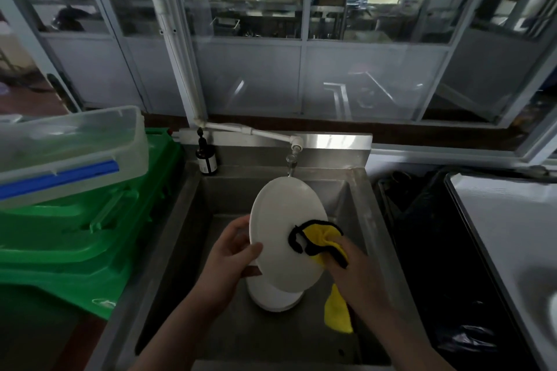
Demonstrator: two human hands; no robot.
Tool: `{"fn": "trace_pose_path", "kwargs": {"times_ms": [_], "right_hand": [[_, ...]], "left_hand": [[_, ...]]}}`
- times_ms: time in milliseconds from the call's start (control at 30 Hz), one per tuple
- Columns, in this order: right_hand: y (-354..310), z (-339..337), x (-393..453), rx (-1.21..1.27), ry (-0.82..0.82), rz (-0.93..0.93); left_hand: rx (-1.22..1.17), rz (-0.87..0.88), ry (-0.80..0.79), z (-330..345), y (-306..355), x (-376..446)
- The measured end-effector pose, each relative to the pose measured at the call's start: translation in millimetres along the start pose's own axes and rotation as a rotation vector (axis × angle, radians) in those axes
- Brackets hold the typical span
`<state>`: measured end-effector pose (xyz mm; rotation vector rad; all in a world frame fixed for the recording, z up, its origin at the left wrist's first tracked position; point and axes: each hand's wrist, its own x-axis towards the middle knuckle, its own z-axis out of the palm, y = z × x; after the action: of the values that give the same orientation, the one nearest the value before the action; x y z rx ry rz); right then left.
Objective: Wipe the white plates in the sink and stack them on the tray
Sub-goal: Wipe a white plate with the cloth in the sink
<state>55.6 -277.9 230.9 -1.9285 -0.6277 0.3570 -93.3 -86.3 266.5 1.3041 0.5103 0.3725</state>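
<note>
Over a steel sink (pixel 193 205), the left hand (pixel 230 256) is gripping the near-left rim of a tilted white plate (pixel 283 232). The right hand (pixel 354 269) is clutching a yellow cloth (pixel 321 239) against the plate's right side. Another white plate (pixel 275 300) is lying below, between the hands.

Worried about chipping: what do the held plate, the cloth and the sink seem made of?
Plate: looks like glazed ceramic or melamine, smooth white with a soft sheen; can't tell which. Cloth: soft fuzzy fabric, yellow, black-edged, probably microfibre. Sink: brushed grey metal, likely stainless steel.
</note>
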Motion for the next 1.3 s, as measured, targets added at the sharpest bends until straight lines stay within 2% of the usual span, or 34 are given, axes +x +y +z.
{"fn": "trace_pose_path", "kwargs": {"times_ms": [333, 833, 933, 1067, 1200, 1300], "right_hand": [[-13, 1, 21, -0.039, -0.006, 0.018], [-26, 13, 73, -0.021, 0.104, -0.031], [-38, 23, 76, -0.045, 0.126, -0.114], [-54, 38, 73, -0.100, 0.069, -0.239], [-67, 45, 60, -0.107, 0.036, -0.451], [-67, 51, 50, -0.128, -0.114, -0.520]], "left_hand": [[0.064, 0.023, -0.034, -2, 7, 7], [0.112, -0.035, -0.088, 1, 5, 12], [0.121, -0.040, -0.101, 0, 7, 13], [0.101, -0.045, -0.115, 1, 7, 11], [0.054, -0.082, -0.096, -2, 3, 13], [0.038, -0.095, -0.065, -7, -1, 14]]}}
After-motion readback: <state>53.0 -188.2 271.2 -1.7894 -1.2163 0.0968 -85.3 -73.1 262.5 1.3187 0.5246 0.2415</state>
